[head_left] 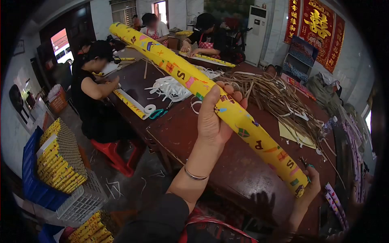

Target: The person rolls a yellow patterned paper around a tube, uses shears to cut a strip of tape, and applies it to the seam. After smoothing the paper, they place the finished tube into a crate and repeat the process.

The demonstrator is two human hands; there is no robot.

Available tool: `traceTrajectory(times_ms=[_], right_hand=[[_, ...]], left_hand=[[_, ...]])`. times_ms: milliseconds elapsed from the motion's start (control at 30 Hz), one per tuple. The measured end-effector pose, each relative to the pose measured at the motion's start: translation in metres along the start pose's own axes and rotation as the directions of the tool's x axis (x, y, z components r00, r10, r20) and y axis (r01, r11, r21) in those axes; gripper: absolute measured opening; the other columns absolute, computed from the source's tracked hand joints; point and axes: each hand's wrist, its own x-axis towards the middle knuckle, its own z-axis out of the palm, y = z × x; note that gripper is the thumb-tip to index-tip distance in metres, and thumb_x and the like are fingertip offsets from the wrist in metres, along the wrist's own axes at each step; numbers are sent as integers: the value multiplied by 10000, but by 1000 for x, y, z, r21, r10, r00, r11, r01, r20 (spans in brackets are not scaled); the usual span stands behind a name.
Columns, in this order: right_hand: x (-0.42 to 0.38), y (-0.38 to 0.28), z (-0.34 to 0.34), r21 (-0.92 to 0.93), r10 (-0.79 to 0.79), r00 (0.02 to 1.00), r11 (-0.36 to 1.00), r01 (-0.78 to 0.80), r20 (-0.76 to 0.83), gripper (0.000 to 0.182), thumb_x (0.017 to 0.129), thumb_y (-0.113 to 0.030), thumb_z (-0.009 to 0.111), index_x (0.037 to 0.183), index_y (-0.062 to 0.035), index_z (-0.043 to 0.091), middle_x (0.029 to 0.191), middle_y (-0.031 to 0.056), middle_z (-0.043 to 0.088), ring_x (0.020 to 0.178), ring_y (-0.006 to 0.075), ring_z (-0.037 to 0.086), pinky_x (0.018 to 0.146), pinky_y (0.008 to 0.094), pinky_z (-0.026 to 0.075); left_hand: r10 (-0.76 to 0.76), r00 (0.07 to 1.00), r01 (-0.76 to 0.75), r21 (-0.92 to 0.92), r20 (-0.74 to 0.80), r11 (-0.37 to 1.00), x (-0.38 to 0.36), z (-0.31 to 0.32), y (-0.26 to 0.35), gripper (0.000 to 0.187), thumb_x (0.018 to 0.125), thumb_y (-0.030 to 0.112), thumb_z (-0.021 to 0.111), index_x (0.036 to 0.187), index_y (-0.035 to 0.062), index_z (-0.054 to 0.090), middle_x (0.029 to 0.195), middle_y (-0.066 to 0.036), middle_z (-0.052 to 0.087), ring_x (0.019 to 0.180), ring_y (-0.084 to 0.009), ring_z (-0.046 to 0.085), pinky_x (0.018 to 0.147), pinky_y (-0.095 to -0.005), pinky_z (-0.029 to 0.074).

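Observation:
A long yellow paper tube (247, 127), printed with colourful letters and gift shapes, slants across the view from upper left to lower right above the table. My left hand (214, 117) is closed around its middle, thumb on the near side and fingers wrapped behind. At the lower right end, my right hand (312, 184) has its fingers against the tube's edge and side. A small dark thing shows beside those fingers; I cannot make out what it is. Below the tube lies the dark red-brown table (182, 137).
Brown strips (275, 93) and white strips (168, 88) lie heaped on the table, with teal scissors (158, 114) and a white tape roll (150, 109) nearby. Several co-workers sit around it, one on a red stool (115, 152). A blue crate (30, 182) holds stacked yellow tubes at left.

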Motion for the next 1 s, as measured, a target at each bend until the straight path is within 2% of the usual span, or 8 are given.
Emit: traceTrajectory(times_ms=[167,333,400,467,533,700,967,1000], right_hand=[[21,-19,-10,-533,-507,859,749,394,-77,448,720,-32,719,1147,-26,585,900,101,613,842,249,621,991,531,432],[23,-23,-20,-411,-481,876,807,423,-42,518,726,-148,783,1196,-60,583,942,95,619,888,264,627,1057,602,337],[15,-27,-20,-313,-442,897,852,419,-3,556,729,-203,803,1219,-66,579,971,97,623,903,272,630,1065,592,331],[-1,-32,-16,-104,-205,979,973,205,17,643,730,-296,816,1268,-55,558,1045,110,616,961,283,621,1075,539,336],[-15,-47,-2,38,-20,1000,999,21,-21,672,727,-273,806,1292,-28,539,1096,125,606,1013,277,602,1032,461,381],[-35,-32,20,199,121,977,967,-156,175,607,731,-158,776,1264,3,533,1083,129,595,1022,228,574,913,366,434],[-30,-19,16,3,77,985,997,-78,152,540,749,-78,749,1236,18,536,973,100,613,973,208,584,887,332,445],[-30,-16,15,-118,43,993,993,-30,107,538,760,-173,756,1228,-4,549,964,106,627,955,245,610,983,443,375]], left_hand=[[-106,923,109,-13,-369,994,3,-16,-10,173,904,272,647,941,109,600,842,-14,629,792,-184,616,764,-413,527],[-155,866,190,26,-476,981,7,-37,-15,141,890,236,650,941,116,597,819,5,619,769,-169,611,785,-405,510],[-186,961,175,-68,-207,982,9,-39,-9,142,873,211,657,966,126,592,832,17,614,772,-163,608,809,-415,503],[-198,970,182,-118,-141,976,12,-38,-5,179,868,200,660,1020,141,587,864,27,588,796,-152,586,828,-420,496],[-168,975,198,-239,142,951,14,-34,-4,225,869,203,659,1069,146,575,890,31,554,819,-141,552,849,-418,487],[-122,940,224,-309,318,924,8,-36,-16,321,856,210,677,1135,154,527,912,0,526,830,-189,578,822,-473,549],[-164,967,201,-187,194,962,0,-47,-21,303,862,231,677,1131,154,563,919,16,552,846,-173,571,857,-452,510],[-174,975,197,-177,136,964,0,-45,-21,277,866,229,673,1110,152,568,913,11,564,836,-178,580,845,-454,516]])
